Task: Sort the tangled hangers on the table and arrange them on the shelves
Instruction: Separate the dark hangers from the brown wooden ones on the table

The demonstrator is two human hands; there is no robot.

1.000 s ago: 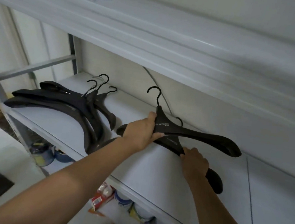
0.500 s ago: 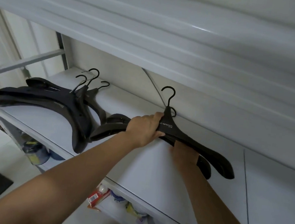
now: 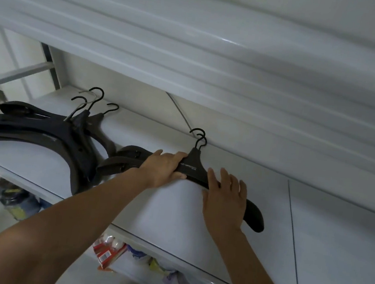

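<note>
Head view shows your left hand [image 3: 163,168] gripping two stacked hangers [image 3: 193,166] on the shelf [image 3: 173,211], your right hand [image 3: 225,197] lying flat on them. Beside, a pile [image 3: 41,131] shows four hooks [image 3: 97,88].

On the shelf [image 3: 313,228], my left hand [image 3: 163,167] and right hand [image 3: 226,193] cover much of the stacked hangers [image 3: 194,165], whose white lettering is too small to read. At the shelf's left end the hanger pile [image 3: 41,133] runs off the picture's edge; below the shelf, coloured packets [image 3: 106,252] are blurred.
</note>
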